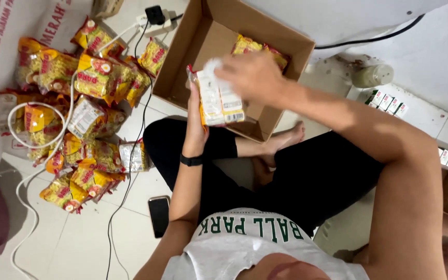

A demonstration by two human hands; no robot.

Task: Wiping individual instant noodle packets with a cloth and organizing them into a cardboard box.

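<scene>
Both hands on 1 stack of snack packets (218,101), held upright over the lap, just in front of the cardboard box (182,67). Left hand (197,122) clasps the stack from below and behind, fingers wrapped up its left edge; black wristband (191,160) just below the grip. Right hand (252,78) presses on the top right of the stack, palm down, fingers curled over the upper edge, so the stack is pinched between the 2 hands. Packets face the camera with their white backs; exact count in the stack can't be told. Below the grip: crossed legs in black trousers, bare feet (281,141) just right of the stack, white shirt at the bottom of frame. Black phone (158,215) on the tile floor, down-left of the grip beside the left forearm. Behind the grip the box stands open, with a few yellow packets (257,49) at its far right corner. Left of the grip, well apart: loose pile of yellow-red packets (84,114) on the floor, white cable (37,111) looping through it, black cable running past. Far up-left: power strip with a black plug (155,15). Far right: row of small white-green cartons (387,101) on a ledge.
</scene>
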